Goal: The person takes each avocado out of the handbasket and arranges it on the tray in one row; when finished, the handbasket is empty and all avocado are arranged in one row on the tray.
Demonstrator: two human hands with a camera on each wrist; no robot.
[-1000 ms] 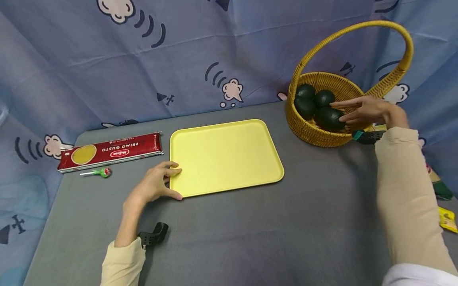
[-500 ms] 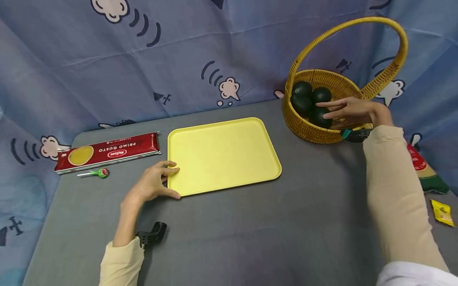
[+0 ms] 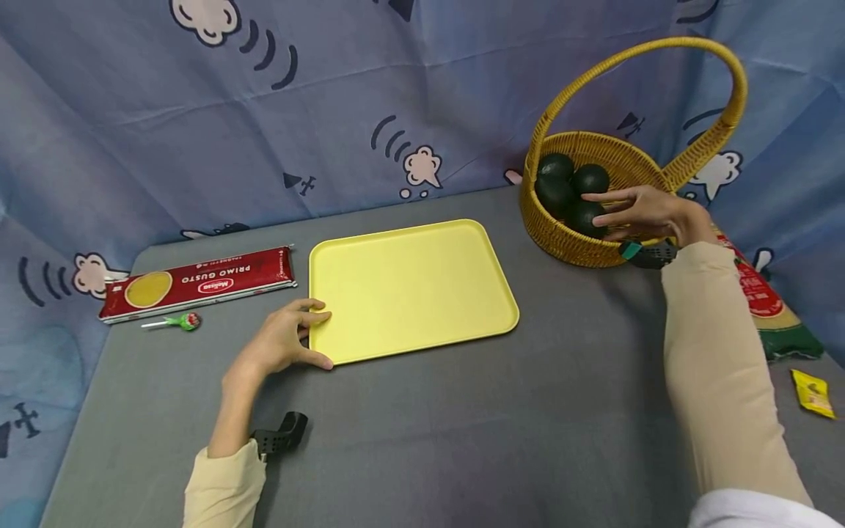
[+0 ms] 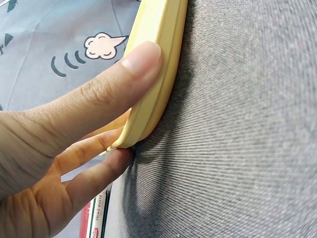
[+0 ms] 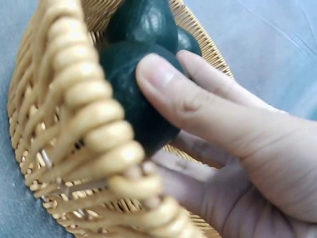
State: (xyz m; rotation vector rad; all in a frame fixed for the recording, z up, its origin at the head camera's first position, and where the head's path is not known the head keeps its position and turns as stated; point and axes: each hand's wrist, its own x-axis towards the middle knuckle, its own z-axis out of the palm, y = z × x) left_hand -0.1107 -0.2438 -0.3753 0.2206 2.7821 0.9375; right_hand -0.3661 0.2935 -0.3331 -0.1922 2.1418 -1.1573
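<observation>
In the head view my left hand (image 3: 284, 334) grips the front left corner of a yellow tray (image 3: 416, 286). The left wrist view shows the thumb pressed along the tray's edge (image 4: 156, 94), the fingers on the adjoining side. At the back right, my right hand (image 3: 650, 213) reaches into a yellow wicker basket (image 3: 574, 251) and holds a dark green avocado (image 3: 584, 218). Up close, the thumb lies on the avocado (image 5: 133, 94) near the woven rim (image 5: 94, 109), with fingers round its far side. Several more avocados (image 3: 554, 192) sit beside it, against the basket's left wall.
A red spaghetti packet (image 3: 205, 282) lies at the back left, a green-wrapped lollipop (image 3: 188, 321) before it. Right of my right forearm are a red and green bag (image 3: 772, 308) and a small yellow packet (image 3: 813, 394). The basket's tall handle (image 3: 660, 45) arches above my right hand.
My right hand has moved left and closed round the avocado, which has shifted left towards the others. My left hand keeps its grip on the tray corner. The head view has shifted slightly.
</observation>
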